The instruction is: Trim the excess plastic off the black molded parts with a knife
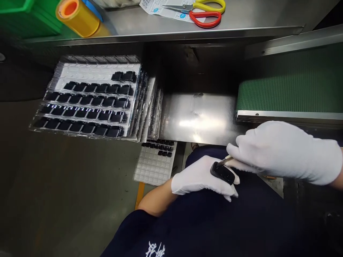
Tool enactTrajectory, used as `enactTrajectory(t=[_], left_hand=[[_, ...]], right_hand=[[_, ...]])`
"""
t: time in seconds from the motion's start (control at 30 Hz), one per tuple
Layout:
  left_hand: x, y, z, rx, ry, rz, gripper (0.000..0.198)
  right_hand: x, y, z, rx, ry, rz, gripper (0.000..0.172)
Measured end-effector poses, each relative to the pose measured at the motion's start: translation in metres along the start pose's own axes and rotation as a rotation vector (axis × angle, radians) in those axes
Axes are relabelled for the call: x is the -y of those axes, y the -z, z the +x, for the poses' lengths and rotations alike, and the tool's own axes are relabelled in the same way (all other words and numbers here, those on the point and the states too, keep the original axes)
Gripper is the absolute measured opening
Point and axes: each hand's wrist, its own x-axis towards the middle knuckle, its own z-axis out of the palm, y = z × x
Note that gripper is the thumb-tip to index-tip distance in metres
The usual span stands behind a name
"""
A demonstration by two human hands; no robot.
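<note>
Both my hands wear white gloves and work low over my lap. My left hand point(199, 178) is closed around a small black plastic part point(222, 172). My right hand point(284, 151) pinches a thin stick-like tool point(224, 161) whose tip touches the top of that part. To the left, a clear blister tray point(57, 76) holds rows of the same black parts, stacked on several more trays.
A second clear tray point(154, 167) with a few black parts lies lower, beside my left arm. A bare steel plate point(198, 117) sits ahead, and a green conveyor belt point(289, 91) runs on the right. On the upper shelf lie scissors point(203, 12) and a yellow tape roll point(77, 16).
</note>
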Motion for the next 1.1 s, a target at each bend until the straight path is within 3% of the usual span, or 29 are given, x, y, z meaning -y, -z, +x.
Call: enactTrajectory(t=[0.37, 0.57, 0.9, 1.1], left_hand=[[0.005, -0.001, 0.000, -0.023, 0.040, 0.038, 0.034], [0.003, -0.003, 0.001, -0.025, 0.058, 0.083, 0.030], [0.004, -0.001, 0.001, -0.020, 0.074, 0.089, 0.031], [0.005, 0.001, -0.004, -0.010, 0.041, 0.074, 0.038]], right_hand=[[0.003, -0.009, -0.002, -0.004, 0.025, 0.029, 0.043], [0.007, -0.003, -0.006, 0.013, 0.043, -0.056, 0.026], [0.005, -0.007, -0.007, -0.010, 0.025, 0.067, 0.025], [-0.006, -0.003, -0.015, -0.197, 0.017, 0.112, 0.038]])
